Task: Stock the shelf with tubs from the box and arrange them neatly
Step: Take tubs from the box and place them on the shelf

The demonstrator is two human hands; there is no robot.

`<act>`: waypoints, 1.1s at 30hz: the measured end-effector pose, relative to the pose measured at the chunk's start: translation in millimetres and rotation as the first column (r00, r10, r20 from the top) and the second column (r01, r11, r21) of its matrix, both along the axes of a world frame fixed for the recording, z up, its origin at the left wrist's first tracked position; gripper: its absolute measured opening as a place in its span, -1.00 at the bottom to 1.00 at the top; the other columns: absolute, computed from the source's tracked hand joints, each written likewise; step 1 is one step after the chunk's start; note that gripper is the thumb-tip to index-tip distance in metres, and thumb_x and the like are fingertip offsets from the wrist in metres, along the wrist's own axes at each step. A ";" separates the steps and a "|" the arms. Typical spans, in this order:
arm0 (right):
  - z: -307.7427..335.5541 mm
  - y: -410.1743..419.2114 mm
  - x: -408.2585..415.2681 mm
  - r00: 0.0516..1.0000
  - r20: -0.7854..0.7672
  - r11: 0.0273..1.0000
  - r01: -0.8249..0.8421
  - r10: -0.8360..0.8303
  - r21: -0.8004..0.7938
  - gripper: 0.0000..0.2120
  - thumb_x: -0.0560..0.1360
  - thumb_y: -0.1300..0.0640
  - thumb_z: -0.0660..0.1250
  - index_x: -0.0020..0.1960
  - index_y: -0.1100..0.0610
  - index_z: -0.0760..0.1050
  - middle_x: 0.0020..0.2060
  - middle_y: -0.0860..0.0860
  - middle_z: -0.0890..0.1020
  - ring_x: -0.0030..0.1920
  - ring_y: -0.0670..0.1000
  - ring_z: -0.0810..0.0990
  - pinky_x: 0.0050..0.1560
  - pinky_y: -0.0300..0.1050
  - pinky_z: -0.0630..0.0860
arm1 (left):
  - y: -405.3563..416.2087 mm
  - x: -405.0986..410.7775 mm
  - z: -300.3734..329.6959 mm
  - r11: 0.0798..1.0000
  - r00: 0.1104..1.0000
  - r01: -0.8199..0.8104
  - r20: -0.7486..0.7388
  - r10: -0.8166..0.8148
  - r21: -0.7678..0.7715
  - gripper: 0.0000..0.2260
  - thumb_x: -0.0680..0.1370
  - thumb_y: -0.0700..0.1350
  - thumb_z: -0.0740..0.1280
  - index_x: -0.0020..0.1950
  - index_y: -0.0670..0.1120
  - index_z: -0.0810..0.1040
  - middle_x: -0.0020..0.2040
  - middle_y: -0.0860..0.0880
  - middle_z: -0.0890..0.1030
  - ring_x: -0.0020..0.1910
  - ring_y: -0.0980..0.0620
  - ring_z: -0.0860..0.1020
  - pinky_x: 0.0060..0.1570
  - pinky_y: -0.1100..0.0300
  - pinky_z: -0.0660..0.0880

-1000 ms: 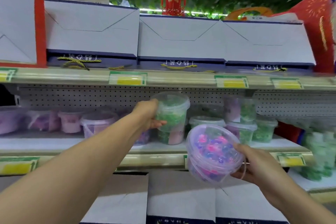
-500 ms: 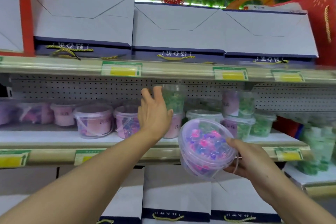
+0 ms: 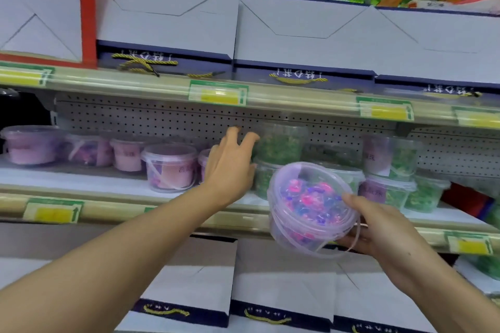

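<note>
Right hand (image 3: 384,235) gripping a see-through tub (image 3: 311,211) of pink and purple bits by its side and bottom, in front of the shelf (image 3: 121,184). Left hand (image 3: 230,165) flat, fingers straight, touching the stacked green tub (image 3: 278,143) beside it. Probably light, smooth, a bit slippery. Best held round the sides, under the rim.

The middle shelf (image 3: 81,184) carried pink tubs (image 3: 169,167) on its left part and green tubs (image 3: 426,192) on the right part, some stacked. White gift boxes (image 3: 167,11) stood on the upper shelf (image 3: 297,100).
</note>
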State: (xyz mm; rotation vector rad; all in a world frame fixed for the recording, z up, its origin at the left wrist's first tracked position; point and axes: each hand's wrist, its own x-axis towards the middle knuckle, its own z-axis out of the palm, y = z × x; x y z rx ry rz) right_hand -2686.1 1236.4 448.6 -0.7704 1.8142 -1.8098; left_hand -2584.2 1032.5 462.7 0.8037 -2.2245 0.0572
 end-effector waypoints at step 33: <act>9.4 -149.8 61.0 0.601 -0.789 0.936 0.191 0.126 0.295 -0.45 0.50 0.16 0.28 0.46 0.07 0.22 0.39 0.01 0.35 0.36 0.02 0.34 0.27 -0.17 0.28 | -65.1 74.2 -26.5 0.984 0.968 0.174 0.176 -0.179 0.041 -0.43 0.53 0.00 0.27 0.50 0.00 0.15 0.43 0.00 0.32 0.41 -0.03 0.25 0.34 0.03 0.19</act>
